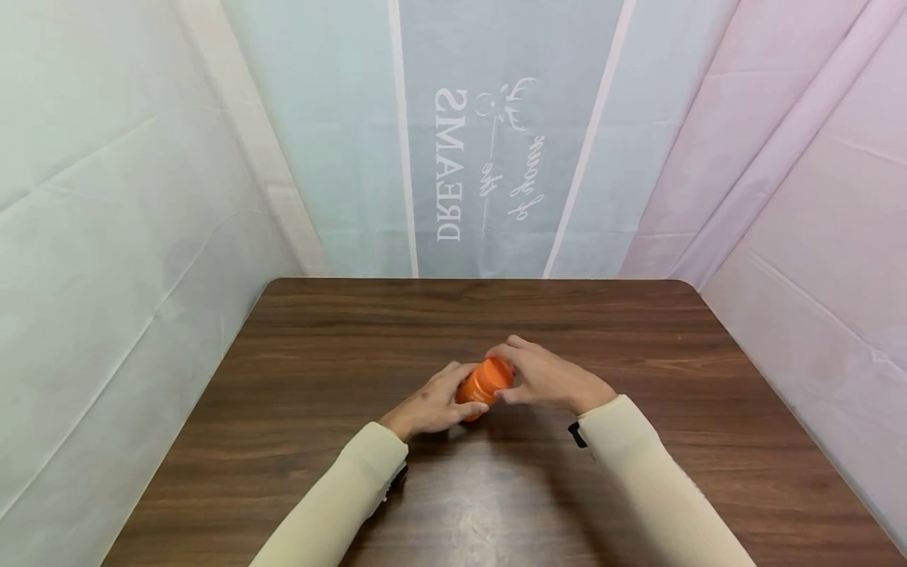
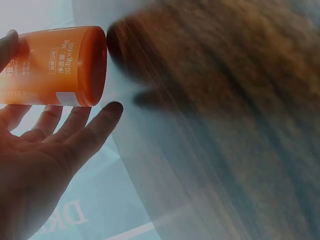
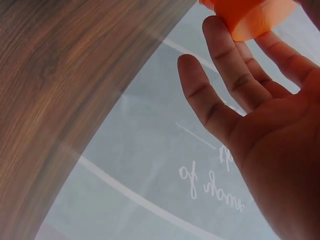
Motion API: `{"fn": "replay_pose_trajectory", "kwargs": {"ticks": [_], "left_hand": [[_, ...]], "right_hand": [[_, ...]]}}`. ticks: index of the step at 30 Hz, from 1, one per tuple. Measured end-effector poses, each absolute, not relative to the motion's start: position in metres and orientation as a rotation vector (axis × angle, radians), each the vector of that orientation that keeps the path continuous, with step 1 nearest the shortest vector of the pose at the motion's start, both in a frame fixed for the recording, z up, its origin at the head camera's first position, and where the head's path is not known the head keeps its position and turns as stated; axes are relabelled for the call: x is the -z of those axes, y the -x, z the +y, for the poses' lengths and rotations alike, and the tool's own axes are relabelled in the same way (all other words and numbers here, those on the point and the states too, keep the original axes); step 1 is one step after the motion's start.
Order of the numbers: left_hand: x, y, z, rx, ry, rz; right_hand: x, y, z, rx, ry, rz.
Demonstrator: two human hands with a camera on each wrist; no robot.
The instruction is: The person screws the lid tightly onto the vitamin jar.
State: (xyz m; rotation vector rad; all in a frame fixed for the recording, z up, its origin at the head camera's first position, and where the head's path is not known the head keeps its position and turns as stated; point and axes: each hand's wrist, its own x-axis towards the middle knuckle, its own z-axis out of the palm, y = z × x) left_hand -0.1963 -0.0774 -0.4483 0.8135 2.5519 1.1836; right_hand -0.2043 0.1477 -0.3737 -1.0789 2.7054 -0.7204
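An orange plastic bottle (image 1: pixel 473 390) with a smooth orange lid (image 1: pixel 499 372) is between my two hands above the middle of the brown table. My left hand (image 1: pixel 438 400) grips the bottle's body, thumb on the near side and fingers on the far side. White printed characters and a pale patch show on the bottle (image 2: pixel 60 65) in the left wrist view. At the lid, my right hand (image 1: pixel 549 378) has its fingers and thumb around the rim. The right wrist view shows fingertips against the lid (image 3: pixel 260 17), with the thumb mostly out of frame.
The dark wood-grain table (image 1: pixel 340 331) has rounded far corners. Pale cloth walls (image 1: pixel 127 236) enclose it on the left, back and right. Mirrored white lettering (image 1: pixel 449 165) marks the back cloth.
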Motion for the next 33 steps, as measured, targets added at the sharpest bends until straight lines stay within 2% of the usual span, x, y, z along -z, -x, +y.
{"fn": "replay_pose_trajectory", "kwargs": {"ticks": [9,28,33], "left_hand": [[0.446,0.199,-0.074,-1.109,-0.862,2.579],[0.446,0.200,-0.070,-1.080,-0.857,2.574],[0.448,0.199,-0.068,-1.080,-0.857,2.569]], "right_hand": [[0.375,0.206,0.156,0.685,1.206,2.716],[0.389,0.201,0.151,0.652,0.796,2.861],[0.390,0.199,0.154,0.615,0.817,2.831]]}}
